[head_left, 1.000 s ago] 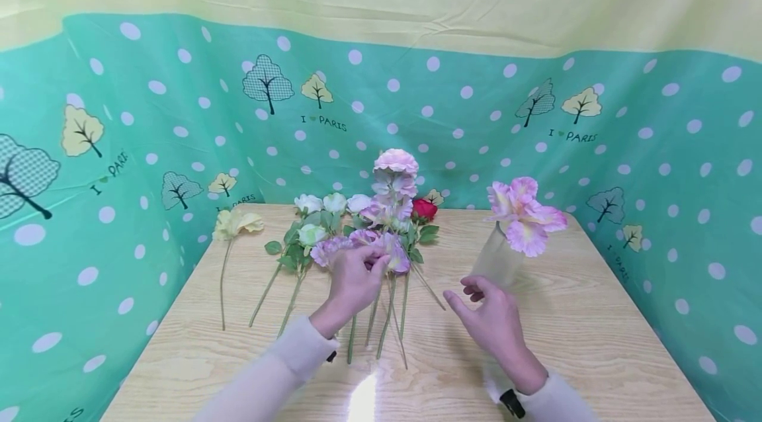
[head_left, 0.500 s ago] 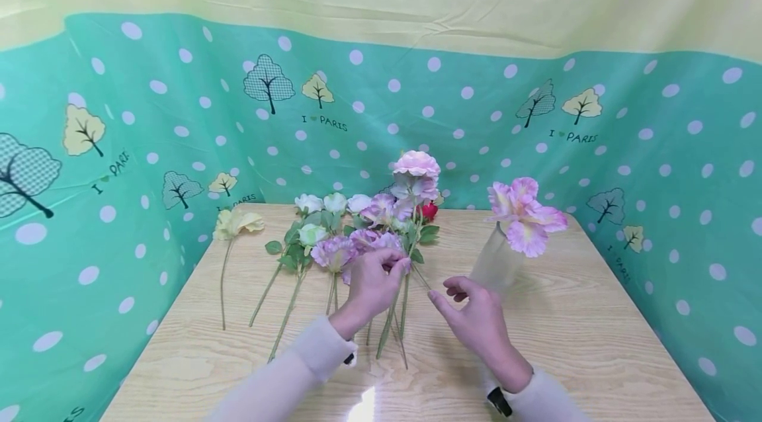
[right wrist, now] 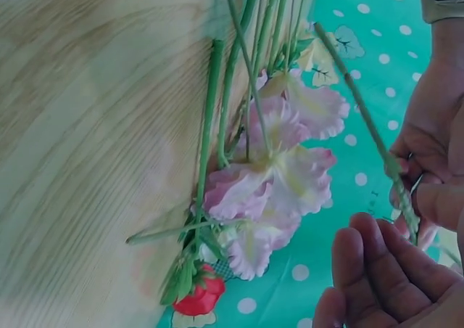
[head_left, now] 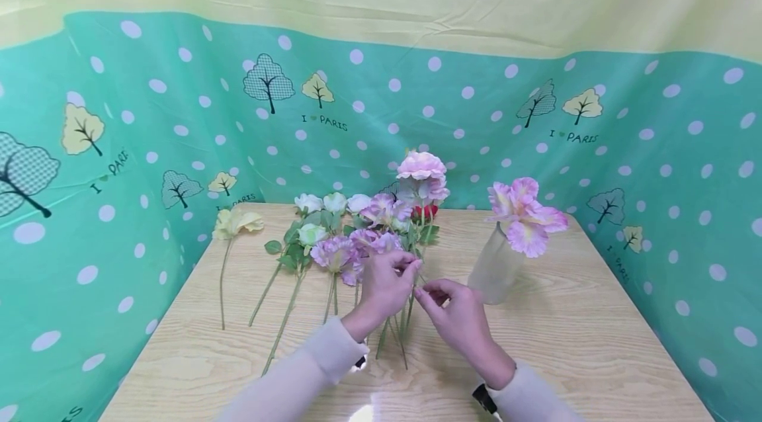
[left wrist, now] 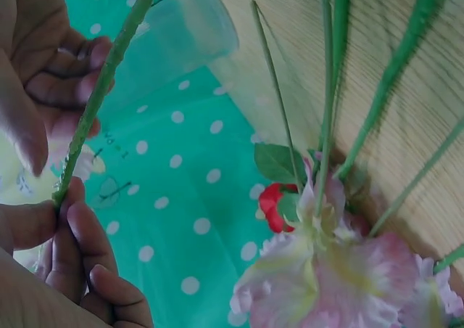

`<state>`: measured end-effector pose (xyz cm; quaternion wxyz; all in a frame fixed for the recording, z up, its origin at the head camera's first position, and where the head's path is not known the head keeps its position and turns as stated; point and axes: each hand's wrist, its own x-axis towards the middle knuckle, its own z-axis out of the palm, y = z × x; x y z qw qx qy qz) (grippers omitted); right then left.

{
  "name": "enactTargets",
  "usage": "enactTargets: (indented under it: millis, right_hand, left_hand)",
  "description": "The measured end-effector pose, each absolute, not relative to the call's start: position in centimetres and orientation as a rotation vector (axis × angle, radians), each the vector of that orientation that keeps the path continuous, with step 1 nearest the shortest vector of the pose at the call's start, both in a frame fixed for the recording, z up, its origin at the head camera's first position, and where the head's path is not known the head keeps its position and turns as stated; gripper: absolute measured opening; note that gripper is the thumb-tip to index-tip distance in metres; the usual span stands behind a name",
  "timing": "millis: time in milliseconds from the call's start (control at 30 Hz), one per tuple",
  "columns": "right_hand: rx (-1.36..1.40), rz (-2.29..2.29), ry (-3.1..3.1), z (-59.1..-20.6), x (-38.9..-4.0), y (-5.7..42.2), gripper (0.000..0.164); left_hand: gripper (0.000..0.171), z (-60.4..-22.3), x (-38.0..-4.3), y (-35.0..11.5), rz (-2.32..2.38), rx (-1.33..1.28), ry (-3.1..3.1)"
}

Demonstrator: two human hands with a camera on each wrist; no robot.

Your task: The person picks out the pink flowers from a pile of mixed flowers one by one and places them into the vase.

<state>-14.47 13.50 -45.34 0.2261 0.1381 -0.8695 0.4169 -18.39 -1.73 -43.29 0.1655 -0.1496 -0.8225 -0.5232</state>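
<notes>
My left hand [head_left: 385,284] pinches the green stem [left wrist: 101,88] of an artificial pink flower [head_left: 423,167], its ruffled head held upright above the lying flowers. Close beside it, my right hand [head_left: 460,317] has its thumb and fingers apart around the stem's lower part. In the right wrist view those right fingers [right wrist: 384,270] are loosely bent and do not close on the stem. To the right stands a frosted vase [head_left: 497,270], with one large pink-and-yellow flower [head_left: 526,218] spreading over its mouth.
Several purple flowers [head_left: 333,254] and white roses [head_left: 308,203] lie mid-table, stems towards me. A red rose [right wrist: 199,293] is at that bunch's right end. One pale yellow flower [head_left: 237,223] lies apart on the left. A polka-dot curtain [head_left: 476,118] encloses the wooden table [head_left: 583,316].
My left hand has moved right with the pink flower, lifting it clear of the purple ones. My right hand has come leftward, away from the vase, to the stem.
</notes>
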Motion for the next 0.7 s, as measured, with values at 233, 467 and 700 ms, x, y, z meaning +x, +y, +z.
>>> enactTargets:
  millis: [233, 467, 700]
  right_hand:
    - [0.344, 1.164, -2.392, -45.4, -14.6, 12.8, 0.005]
    - [0.286, 1.238, -2.361, -45.4, -14.7, 12.5, 0.004]
    - [0.262, 1.289, -2.332, -45.3, -14.6, 12.3, 0.006]
  left_hand:
    - [0.004, -43.3, -18.2, -1.2, -1.567, -0.451, -2.29]
    - [0.005, -43.4, -18.1, -1.0, -1.588, -0.437, -2.303]
    - [0.006, -43.3, -18.1, -1.0, -1.553, -0.46, -2.299]
